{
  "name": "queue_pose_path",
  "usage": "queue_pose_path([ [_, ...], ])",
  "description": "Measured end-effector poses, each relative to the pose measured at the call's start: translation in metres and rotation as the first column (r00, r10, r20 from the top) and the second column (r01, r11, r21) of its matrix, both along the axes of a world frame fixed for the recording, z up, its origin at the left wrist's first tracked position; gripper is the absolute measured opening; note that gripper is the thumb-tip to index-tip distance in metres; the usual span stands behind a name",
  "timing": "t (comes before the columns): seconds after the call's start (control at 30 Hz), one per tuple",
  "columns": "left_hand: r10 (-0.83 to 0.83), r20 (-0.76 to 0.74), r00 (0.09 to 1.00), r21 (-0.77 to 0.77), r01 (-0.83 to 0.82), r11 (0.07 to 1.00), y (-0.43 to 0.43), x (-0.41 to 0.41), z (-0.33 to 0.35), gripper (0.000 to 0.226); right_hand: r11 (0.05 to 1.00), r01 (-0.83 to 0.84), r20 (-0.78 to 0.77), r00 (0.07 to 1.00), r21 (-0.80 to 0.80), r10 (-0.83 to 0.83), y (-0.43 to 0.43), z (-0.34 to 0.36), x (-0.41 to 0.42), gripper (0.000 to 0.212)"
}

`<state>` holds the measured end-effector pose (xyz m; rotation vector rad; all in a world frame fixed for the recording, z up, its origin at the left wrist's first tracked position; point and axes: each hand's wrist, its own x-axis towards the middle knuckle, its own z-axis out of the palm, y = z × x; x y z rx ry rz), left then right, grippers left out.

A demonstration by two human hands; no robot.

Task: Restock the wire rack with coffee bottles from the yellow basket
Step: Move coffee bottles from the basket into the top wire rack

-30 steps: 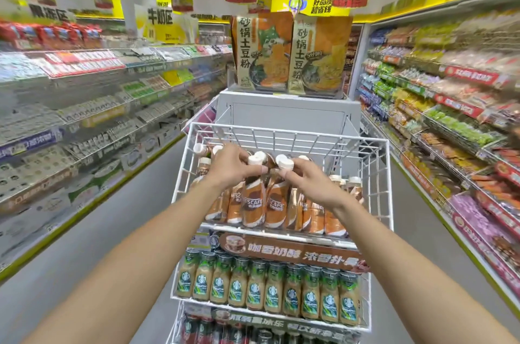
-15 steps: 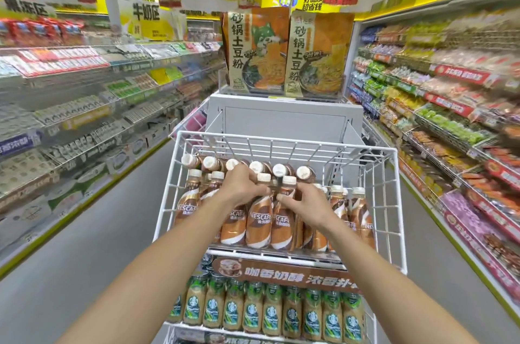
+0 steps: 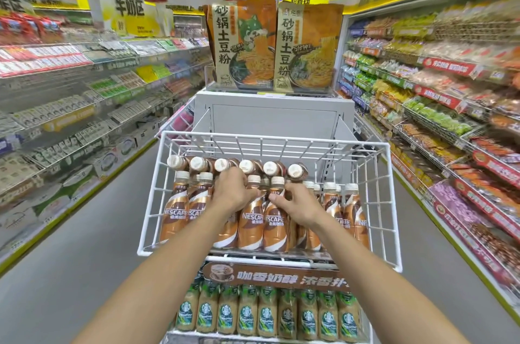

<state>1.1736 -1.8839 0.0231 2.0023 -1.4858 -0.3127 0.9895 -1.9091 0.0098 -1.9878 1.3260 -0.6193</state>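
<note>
The bottles (image 3: 180,214) stand upright in the top tier of the rack (image 3: 147,204): waisted plastic shapes in glossy brown-and-cream sleeves with round cream caps, packed shoulder to shoulder along the front. The left hand (image 3: 232,193) has its fingers curled round the neck of one bottle (image 3: 250,226) near the middle. The right hand (image 3: 299,207) pinches the neck of its neighbour (image 3: 274,231) between thumb and bent fingers, just under the cap. Both bottles sit on the tier, touching each other.

Behind them a row of the same bottles lies flat (image 3: 222,164), caps facing forward like a line of pale discs. The rack is thin white-coated wire, a deep open basket with a gridded back. Under its front edge runs a brown printed banner (image 3: 281,276), and below that is a tier of squat green-labelled bottles (image 3: 267,312). Two large matt orange pouches (image 3: 244,45) stand on the grey box behind. Stocked shelves (image 3: 439,107) line both sides above a smooth grey floor (image 3: 92,245).
</note>
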Motion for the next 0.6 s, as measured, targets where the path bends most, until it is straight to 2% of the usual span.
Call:
queue_pose_path([
  [0.1, -0.003, 0.009, 1.0, -0.013, 0.003, 1.0, 0.0, 0.003, -0.002, 0.044, 1.0, 0.021, 0.013, 1.0, -0.001, -0.021, 0.003, 0.0, 0.0, 0.067],
  [0.17, -0.015, 0.012, 1.0, -0.032, 0.016, 0.999, 0.003, 0.003, -0.002, 0.049, 0.999, 0.042, -0.004, 0.999, -0.024, -0.043, 0.005, -0.001, 0.0, 0.07],
  [0.23, -0.019, 0.021, 1.0, -0.066, 0.021, 0.998, 0.009, 0.001, -0.001, 0.052, 0.996, 0.066, -0.02, 0.998, -0.055, -0.068, 0.004, -0.003, 0.0, 0.051],
  [0.3, -0.007, 0.032, 0.999, -0.121, 0.011, 0.993, 0.019, 0.0, 0.002, 0.045, 0.991, 0.074, -0.032, 0.996, -0.111, -0.078, 0.005, -0.004, -0.001, 0.032],
  [0.4, -0.042, 0.109, 0.993, -0.137, 0.057, 0.989, 0.044, 0.004, 0.014, 0.046, 0.97, 0.047, -0.138, 0.987, -0.24, -0.082, 0.015, 0.004, -0.008, 0.045],
  [0.47, -0.143, 0.297, 0.944, -0.017, 0.154, 0.988, 0.067, 0.007, 0.025, 0.047, 0.944, -0.012, -0.275, 0.958, -0.33, -0.083, 0.027, 0.012, -0.014, 0.056],
  [0.53, -0.3, 0.491, 0.818, 0.211, 0.222, 0.952, 0.091, 0.008, 0.034, 0.053, 0.922, -0.097, -0.404, 0.912, -0.374, -0.067, 0.044, 0.018, -0.019, 0.06],
  [0.6, -0.441, 0.551, 0.709, 0.419, 0.222, 0.881, 0.112, 0.006, 0.038, 0.064, 0.913, -0.178, -0.509, 0.86, -0.368, -0.038, 0.064, 0.021, -0.024, 0.062],
])
